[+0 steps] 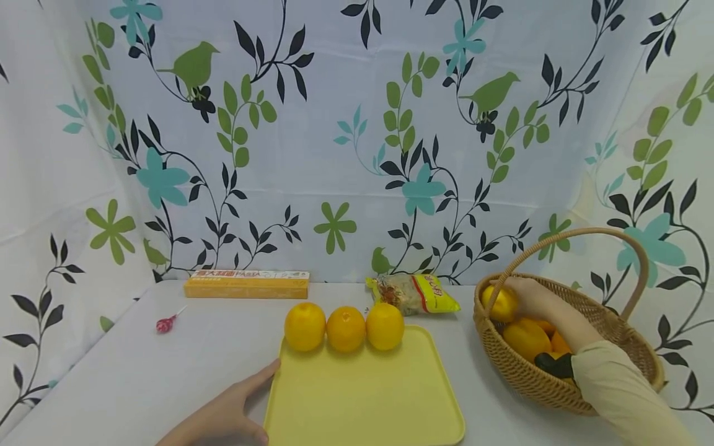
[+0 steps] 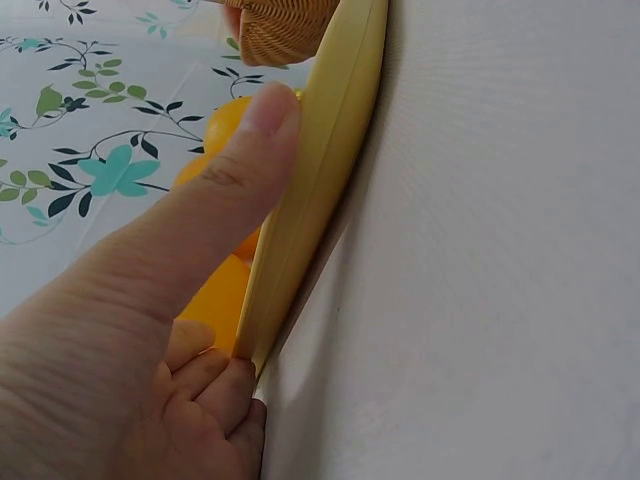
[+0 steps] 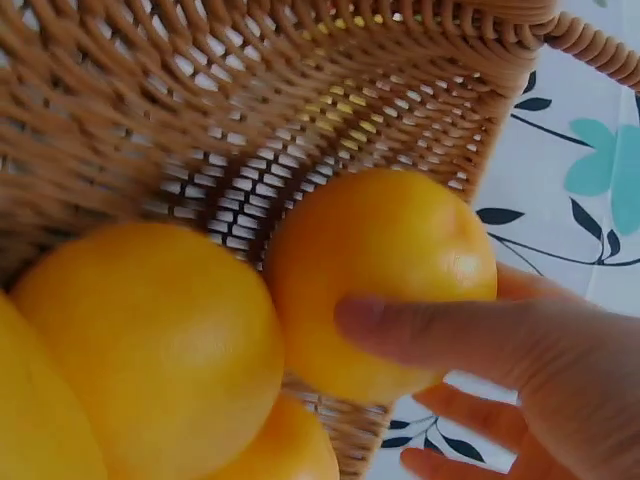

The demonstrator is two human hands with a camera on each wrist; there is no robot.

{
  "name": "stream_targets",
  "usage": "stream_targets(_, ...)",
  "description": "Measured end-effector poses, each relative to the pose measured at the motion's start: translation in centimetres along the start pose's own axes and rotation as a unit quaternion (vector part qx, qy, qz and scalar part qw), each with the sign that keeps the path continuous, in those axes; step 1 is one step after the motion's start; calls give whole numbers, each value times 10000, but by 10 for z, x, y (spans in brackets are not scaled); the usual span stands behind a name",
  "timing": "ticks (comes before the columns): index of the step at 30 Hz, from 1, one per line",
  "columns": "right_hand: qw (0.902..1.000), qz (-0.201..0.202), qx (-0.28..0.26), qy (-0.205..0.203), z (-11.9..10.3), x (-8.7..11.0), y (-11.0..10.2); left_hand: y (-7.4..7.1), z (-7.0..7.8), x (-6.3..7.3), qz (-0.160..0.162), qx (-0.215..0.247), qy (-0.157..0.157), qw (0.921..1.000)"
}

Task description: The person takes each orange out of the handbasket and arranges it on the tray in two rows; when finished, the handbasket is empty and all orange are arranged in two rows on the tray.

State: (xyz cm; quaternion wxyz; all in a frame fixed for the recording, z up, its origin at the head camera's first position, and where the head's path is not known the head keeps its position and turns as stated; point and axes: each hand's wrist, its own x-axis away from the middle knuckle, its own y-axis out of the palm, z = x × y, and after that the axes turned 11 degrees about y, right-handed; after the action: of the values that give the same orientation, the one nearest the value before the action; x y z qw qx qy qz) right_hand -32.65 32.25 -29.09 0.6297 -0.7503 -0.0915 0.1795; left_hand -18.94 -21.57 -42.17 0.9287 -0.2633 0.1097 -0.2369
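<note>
In the head view, a yellow tray (image 1: pixel 365 396) lies on the white table with three oranges (image 1: pixel 346 329) in a row along its far edge. My left hand (image 1: pixel 225 406) is at the tray's left side, thumb and fingers spread along the rim. Seen from the left wrist, the thumb (image 2: pixel 225 195) lies straight against the tray's side wall (image 2: pixel 320 170). My right hand (image 3: pixel 570 370) reaches into a wicker basket (image 1: pixel 519 371) and grips an orange (image 3: pixel 385 270), its thumb across the front. More oranges (image 3: pixel 150 340) lie beside it in the basket.
A pasta box (image 1: pixel 246 286) and a yellow snack packet (image 1: pixel 413 293) lie at the table's back edge. A red lollipop (image 1: pixel 165 324) is on the left. The basket's tall handle (image 1: pixel 580 231) arches over its opening. Behind hangs a leaf-patterned cloth (image 1: pixel 334 155).
</note>
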Motion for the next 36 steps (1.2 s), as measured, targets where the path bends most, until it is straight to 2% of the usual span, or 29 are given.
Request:
stream_targets(2, 9995, 167, 243, -87, -1, -1, -1, 0, -1, 1, -11, 66, -30, 10000)
stream_targets(4, 9995, 176, 262, -91, -1, -1, -2, 1, -1, 0, -30, 105, -72, 9999)
stream_targets(8, 9996, 58, 24, 287, 1, -3, -4, 0, -2, -1, -69, 80, -104, 9999)
stream_targets(12, 9972, 99, -279, 692, 7, -3, -4, -2, -3, -4, -121, -186, 4, 9998)
stream_targets(18, 9933, 370, -603, 918, 12, 1, -4, -5, -4, -5, -203, -245, 365, 9988)
stream_targets(24, 9903, 524, -681, 1088, 6, 7, -8, -3, -3, -4, -155, -242, 112, 9995)
stream_targets(28, 9851, 447, -1017, 1315, 0, 10, -16, -4, -3, -3, -124, -245, -5, 9996)
stream_targets(31, 9784, 376, -1275, 1581, -1, 16, -25, -3, -3, -2, -128, -216, 25, 9997)
stream_targets(36, 9673, 586, -1713, 1773, -1, 30, -38, -2, -3, -1, -108, -99, 1, 9999)
